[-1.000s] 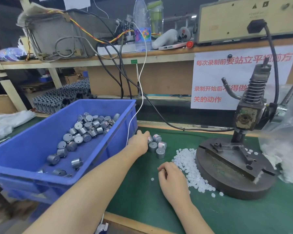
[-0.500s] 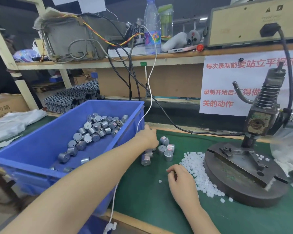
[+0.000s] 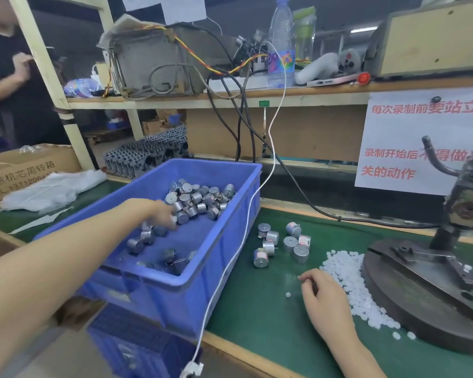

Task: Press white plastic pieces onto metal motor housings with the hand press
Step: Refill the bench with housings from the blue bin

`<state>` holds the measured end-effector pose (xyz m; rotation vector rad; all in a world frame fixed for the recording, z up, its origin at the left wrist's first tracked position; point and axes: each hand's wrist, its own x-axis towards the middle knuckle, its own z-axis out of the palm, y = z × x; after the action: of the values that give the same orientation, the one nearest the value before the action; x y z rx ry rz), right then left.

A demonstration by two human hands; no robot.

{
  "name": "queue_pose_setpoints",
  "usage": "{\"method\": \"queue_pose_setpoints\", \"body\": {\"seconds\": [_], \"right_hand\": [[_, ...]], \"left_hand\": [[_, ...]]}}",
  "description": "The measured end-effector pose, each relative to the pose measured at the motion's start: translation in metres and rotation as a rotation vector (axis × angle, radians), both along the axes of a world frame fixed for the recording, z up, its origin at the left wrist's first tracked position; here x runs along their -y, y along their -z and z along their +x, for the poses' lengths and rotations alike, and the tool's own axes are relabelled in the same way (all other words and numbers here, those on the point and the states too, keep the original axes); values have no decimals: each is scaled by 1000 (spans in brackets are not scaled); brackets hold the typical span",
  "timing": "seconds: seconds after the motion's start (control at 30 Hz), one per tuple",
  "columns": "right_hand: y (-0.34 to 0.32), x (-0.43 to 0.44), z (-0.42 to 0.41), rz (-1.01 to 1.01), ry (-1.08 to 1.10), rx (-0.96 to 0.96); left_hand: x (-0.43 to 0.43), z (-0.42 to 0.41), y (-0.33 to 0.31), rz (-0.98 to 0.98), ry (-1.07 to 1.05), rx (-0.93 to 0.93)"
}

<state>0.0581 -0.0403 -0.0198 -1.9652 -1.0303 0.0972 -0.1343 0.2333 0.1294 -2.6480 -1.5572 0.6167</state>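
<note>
Left hand (image 3: 163, 214) reaches into the blue bin (image 3: 224, 241), fingers curled down among the motor housings (image 3: 200, 199) heaped toward the bin's far side. Motion blur there; whether the grip has closed on a housing, cannot tell. A few more housings lie scattered on the bin floor nearer the person.

Right hand (image 3: 324, 298) rests on the green counter (image 3: 262, 309), knuckles up, fingers curled under and drawn together. What the fingertips pinch, if anything, is hidden. The hand sits just beside the pile of white pieces (image 3: 352, 285), which runs along the foot of the press base. One stray white piece (image 3: 288, 295) lies on the mat just left of the hand.

A small cluster of housings (image 3: 283, 244) stands on the counter between the bin and the pile, some upright, some on their sides.

Hand press (image 3: 448, 241) at the right: round dark base plate, fixture on top, rusty block and coiled spring above, curved lever pointing left. Neither hand touches it.

White cable (image 3: 257, 192) hangs from the shelf, drapes over the bin's right edge and ends in a plug at the counter's near edge. Paper sign (image 3: 421, 143) with red characters behind the press. Another person (image 3: 8, 85) in dark clothing stands far left, beyond the shelf post.
</note>
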Motion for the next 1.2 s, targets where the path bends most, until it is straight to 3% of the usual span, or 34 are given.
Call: {"method": "queue_pose_setpoints", "body": {"seconds": [0.1, 0.23, 0.63, 1.0, 1.2], "right_hand": [[1, 0, 1, -1, 5, 8], [2, -1, 2, -11, 9, 12], [1, -1, 0, -16, 13, -6], [0, -1, 0, -24, 25, -3], [1, -1, 1, -35, 33, 9]], "left_hand": [[-10, -31, 19, -191, -239, -47], [-17, -42, 31, -315, -323, 66], [8, -2, 52, -326, -43, 212], [41, -6, 37, -686, -71, 253], [42, -6, 39, -636, 9, 173]]}}
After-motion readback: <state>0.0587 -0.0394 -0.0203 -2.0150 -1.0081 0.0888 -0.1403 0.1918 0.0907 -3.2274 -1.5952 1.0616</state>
